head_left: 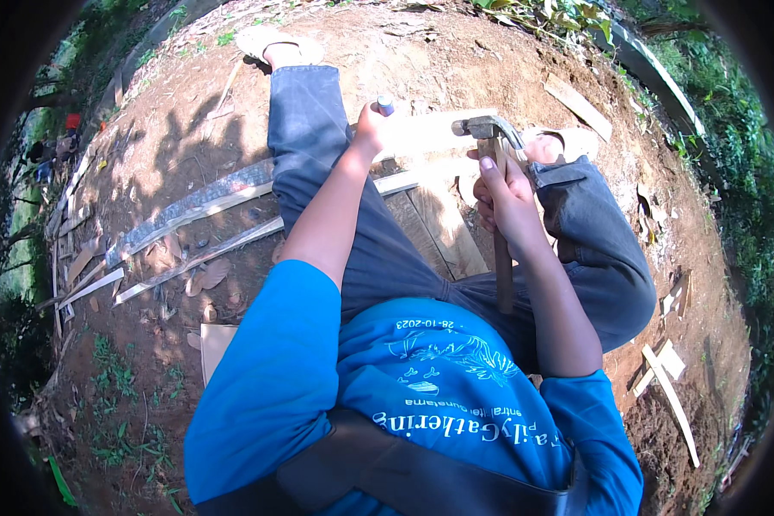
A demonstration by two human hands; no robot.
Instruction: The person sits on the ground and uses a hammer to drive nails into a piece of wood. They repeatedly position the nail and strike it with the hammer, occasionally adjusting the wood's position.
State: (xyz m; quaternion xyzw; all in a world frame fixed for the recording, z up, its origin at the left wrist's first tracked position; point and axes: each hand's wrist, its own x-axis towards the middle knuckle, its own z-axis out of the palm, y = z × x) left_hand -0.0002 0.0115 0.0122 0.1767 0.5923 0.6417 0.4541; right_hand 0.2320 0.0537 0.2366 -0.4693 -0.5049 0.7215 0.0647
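Steel-headed, wooden-handled claw hammer (488,129): I see it in the right hand (509,196), closed near its head; the left hand (368,131) closes round a blue-ended cylinder (385,106). How finished the pale wooden strip (399,182) between them is, I cannot tell.

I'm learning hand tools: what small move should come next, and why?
Probably slide the right hand back along the hammer handle: it grips close under the head, leaving much of the handle free behind it, so a hold farther back might swing better. The left hand is occupied, gripping a blue-ended object.
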